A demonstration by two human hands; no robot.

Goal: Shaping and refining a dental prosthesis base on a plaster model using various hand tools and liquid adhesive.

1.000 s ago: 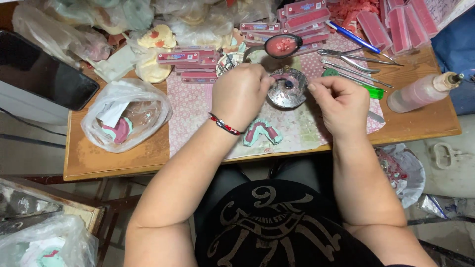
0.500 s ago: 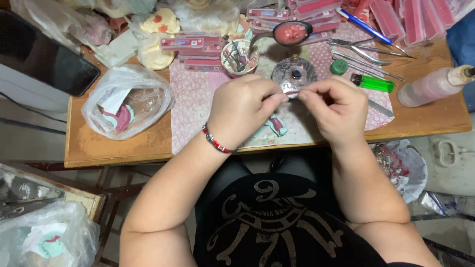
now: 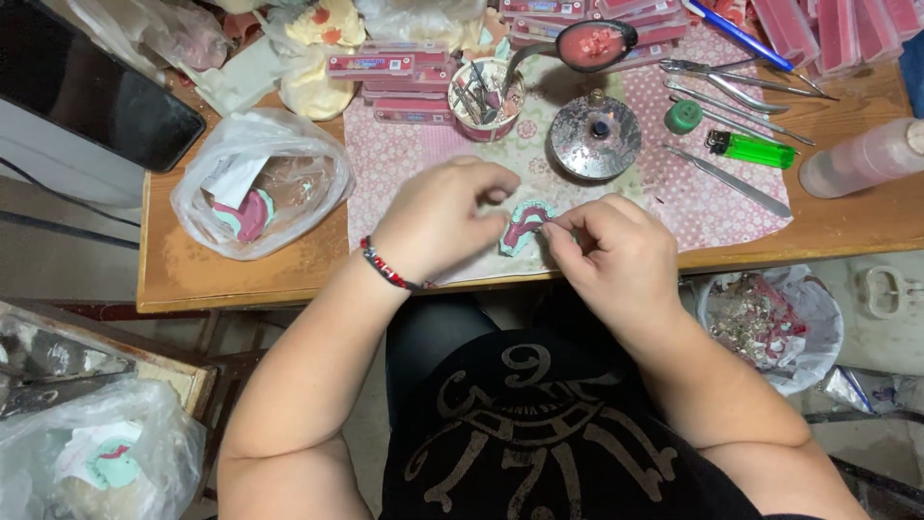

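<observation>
I see both hands, left [image 3: 445,217] and right [image 3: 616,252], pinching the denture model [image 3: 525,223] near the table [image 3: 241,279] edge; a slip could drop it off.

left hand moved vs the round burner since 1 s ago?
Yes. The left hand was beside the round burner and has come back toward the table's near edge, now at the pink-and-teal dental model.

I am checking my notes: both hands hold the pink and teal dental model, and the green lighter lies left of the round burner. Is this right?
Not quite. In the head view the green lighter lies right of the round burner, not left. Both the left hand and right hand do hold the pink and teal dental model.
</observation>
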